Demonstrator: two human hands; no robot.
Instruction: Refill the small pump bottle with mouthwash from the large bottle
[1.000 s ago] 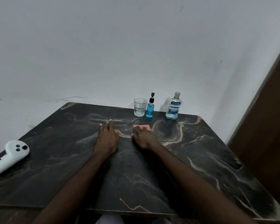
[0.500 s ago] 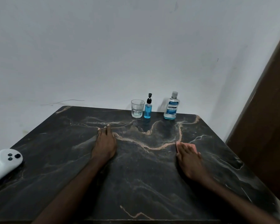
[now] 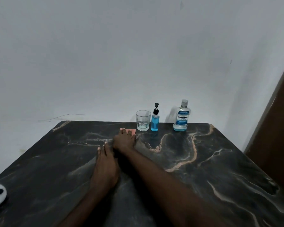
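Your small pump bottle point(image 3: 155, 122) stands upright at the far edge of the marble table point(image 3: 203, 161), long axis vertical, its black pump on top; which way the nozzle points is too small to read. It sits just beside the empty glass point(image 3: 143, 120). The Listerine bottle point(image 3: 181, 117) stands upright further right (cap on, label facing you). Your right hand point(image 3: 124, 140) lies flat, fingers extended, pressing a pink cloth point(image 3: 132, 131). Your left hand point(image 3: 106, 167) rests flat, holding nothing.
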